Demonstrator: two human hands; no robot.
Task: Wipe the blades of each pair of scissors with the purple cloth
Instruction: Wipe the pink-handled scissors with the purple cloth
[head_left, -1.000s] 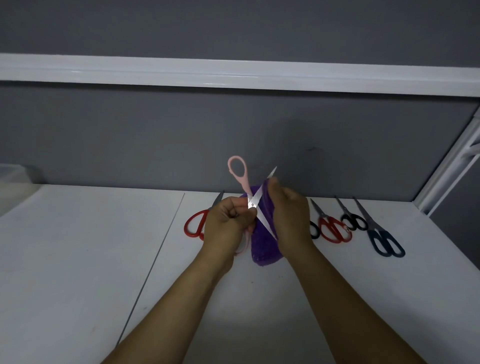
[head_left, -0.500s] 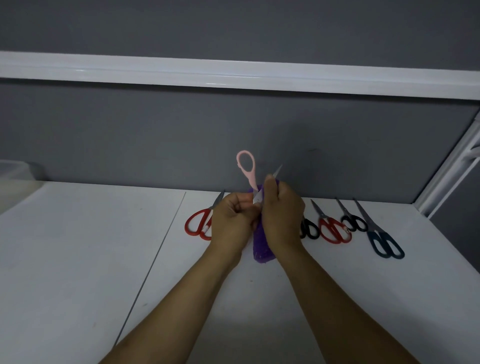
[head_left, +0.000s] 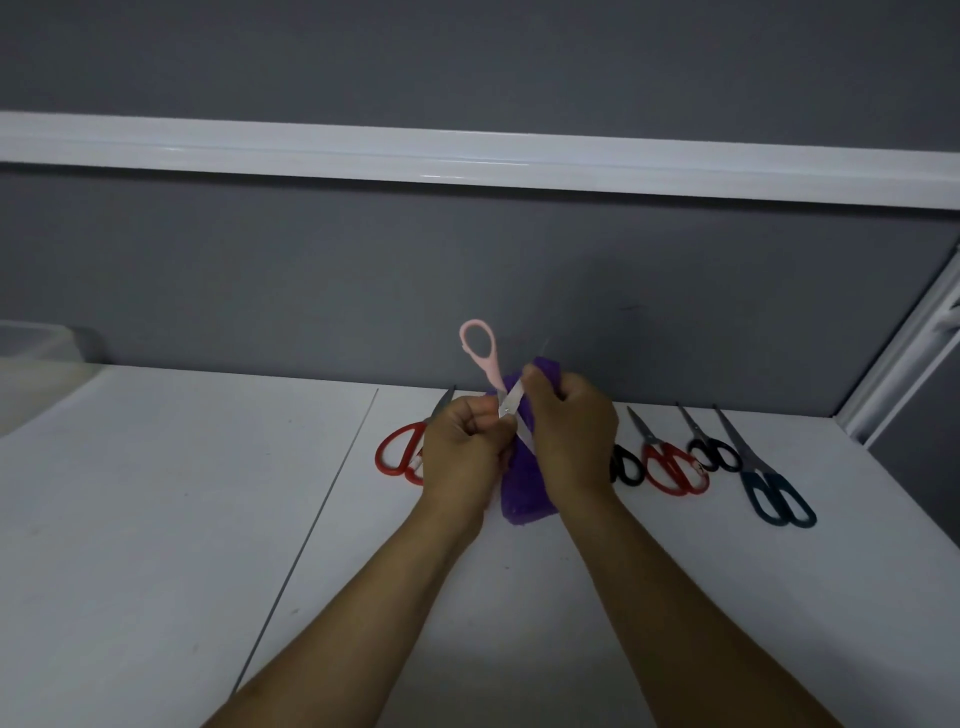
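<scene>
So, my left hand (head_left: 462, 447) grips the pink scissors (head_left: 480, 353) near the pivot, held above the table (head_left: 156, 519). Right hand (head_left: 571, 431) pinches the purple cloth (head_left: 524, 493) round the blade pointing 1 o'clock, so I'd wipe that way.

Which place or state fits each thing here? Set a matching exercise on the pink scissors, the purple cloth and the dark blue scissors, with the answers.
Column 1
1. pink scissors
2. purple cloth
3. dark blue scissors

Column 2
a. lying farthest right on the table
b. gripped by the left hand, blades open
c. held by the right hand against a blade

Pairs: 1-b, 2-c, 3-a
</scene>
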